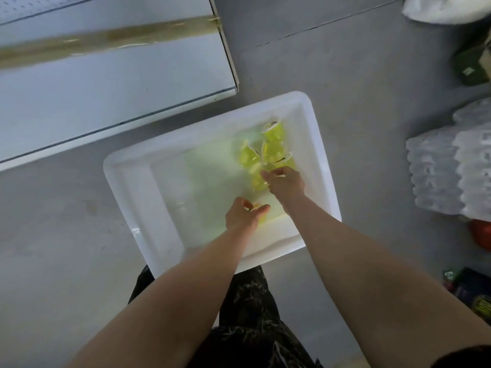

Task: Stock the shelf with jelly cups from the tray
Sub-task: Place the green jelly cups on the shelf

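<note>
A white plastic tray (127,181) sits on the grey floor below me. Several yellow-green jelly cups (273,148) lie clustered in its far right part. My left hand (243,215) is down in the tray, its fingers curled round one jelly cup (263,218) near the front wall. My right hand (285,183) reaches into the cluster and its fingers close on another jelly cup (258,183); the grip is partly hidden by the hand. The white metal shelf (106,83) stands at the upper left, its boards bare.
Stacks of clear plastic cups in wrap (451,166) stand at the right. A white bag (446,9) lies at the top right, a green carton (473,67) below it, and dark packets (470,290) at the lower right. Grey floor surrounds the tray.
</note>
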The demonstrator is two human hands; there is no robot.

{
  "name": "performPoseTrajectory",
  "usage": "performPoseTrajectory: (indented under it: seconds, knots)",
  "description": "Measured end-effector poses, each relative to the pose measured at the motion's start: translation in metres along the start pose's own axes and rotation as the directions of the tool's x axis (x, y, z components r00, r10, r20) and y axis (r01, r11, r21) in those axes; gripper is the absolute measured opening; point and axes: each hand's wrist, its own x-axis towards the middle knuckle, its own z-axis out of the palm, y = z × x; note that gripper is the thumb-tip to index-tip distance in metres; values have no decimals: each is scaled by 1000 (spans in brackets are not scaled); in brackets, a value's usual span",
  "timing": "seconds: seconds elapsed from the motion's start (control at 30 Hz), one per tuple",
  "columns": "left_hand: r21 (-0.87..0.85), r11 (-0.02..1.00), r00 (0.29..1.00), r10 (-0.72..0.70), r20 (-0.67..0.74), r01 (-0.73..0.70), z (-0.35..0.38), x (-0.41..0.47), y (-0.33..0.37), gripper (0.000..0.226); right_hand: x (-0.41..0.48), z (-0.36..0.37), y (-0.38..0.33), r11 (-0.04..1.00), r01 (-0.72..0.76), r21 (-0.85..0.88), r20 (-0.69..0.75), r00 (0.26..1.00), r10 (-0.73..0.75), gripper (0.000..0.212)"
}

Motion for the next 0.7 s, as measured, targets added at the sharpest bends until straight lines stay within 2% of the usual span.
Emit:
performPoseTrajectory:
  seconds: [0.23, 0.43, 0.57, 0.7]
  knots:
    - [45, 999, 999, 16, -39, -14, 6, 13, -1, 42, 0, 4, 1, 999, -29, 25, 8, 1000, 28, 33]
    - [55, 996, 997, 68, -24, -67, -11, 11, -10, 42, -5, 2, -2, 999, -29, 29, 72, 997, 26, 43]
    - [60, 991, 992, 118, -36, -116, -36, 2, -16, 45, -26, -8, -10, 998, 48, 43, 81, 995, -52, 52]
    - [-7, 982, 980, 186, -69, -187, -64, -25, -8, 47, -60, -30, -31, 982, 184, 30, 47, 982, -185, 52]
